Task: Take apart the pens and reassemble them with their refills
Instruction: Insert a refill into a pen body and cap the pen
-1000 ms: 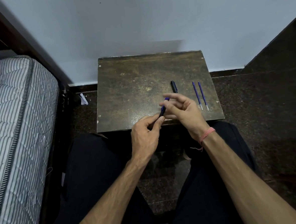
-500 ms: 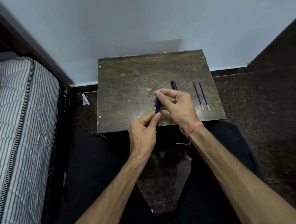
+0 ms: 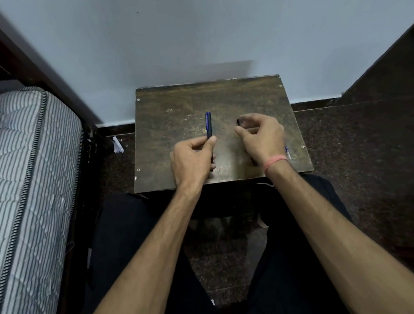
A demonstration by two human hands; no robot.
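Pen (image 3: 208, 125) stands upright in the left hand (image 3: 192, 159), pinched over the small table (image 3: 174, 115); hands apart, right hand (image 3: 260, 136) curls around a black cap (image 3: 238, 122).

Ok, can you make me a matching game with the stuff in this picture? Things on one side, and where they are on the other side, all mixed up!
Things:
1. blue pen
2. pink thread band
3. striped mattress
4. wooden table

Places:
A. on the right wrist
B. against the wall, in front of the person
C. held in the left hand
D. far left, beside the person's leg

Pairs: 1-C, 2-A, 3-D, 4-B
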